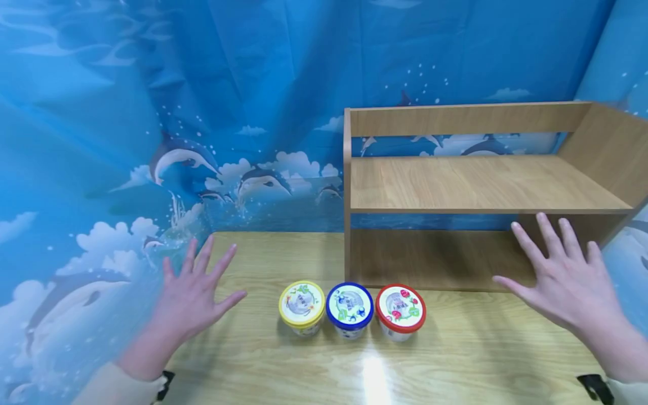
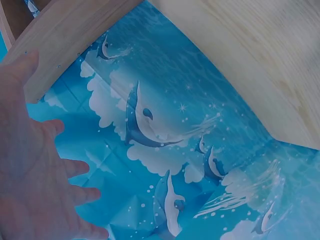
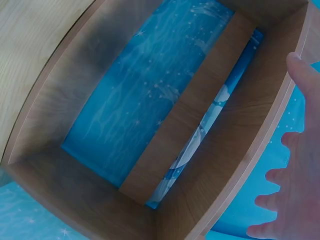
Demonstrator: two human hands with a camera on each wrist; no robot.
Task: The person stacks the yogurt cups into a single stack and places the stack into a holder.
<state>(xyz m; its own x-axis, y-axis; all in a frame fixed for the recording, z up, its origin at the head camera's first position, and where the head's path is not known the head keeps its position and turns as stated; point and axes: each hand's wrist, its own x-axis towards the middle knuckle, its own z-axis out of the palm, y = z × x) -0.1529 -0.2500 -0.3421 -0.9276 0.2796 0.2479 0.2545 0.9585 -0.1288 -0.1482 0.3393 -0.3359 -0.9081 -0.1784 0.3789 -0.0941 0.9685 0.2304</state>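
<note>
In the head view my left hand (image 1: 194,298) is raised at the left with its fingers spread, holding nothing. On the right, my right hand (image 1: 569,284) is spread in the same way, in front of the wooden shelf (image 1: 486,183). Between the hands, three lidded tubs stand in a row on the table. The leftmost tub has a yellow-rimmed lid (image 1: 302,304), the middle one a blue-rimmed lid (image 1: 350,305), the rightmost a red-rimmed lid (image 1: 400,308). Both wrist views show spread fingers, the left hand (image 2: 45,170) and the right hand (image 3: 300,175), touching nothing.
The two-level shelf stands behind the tubs and to the right, its upper board (image 1: 481,183) above a lower compartment (image 1: 430,256). A blue dolphin-print sheet (image 1: 253,84) hangs behind and along the left side. Light reflects off the wooden table (image 1: 273,374).
</note>
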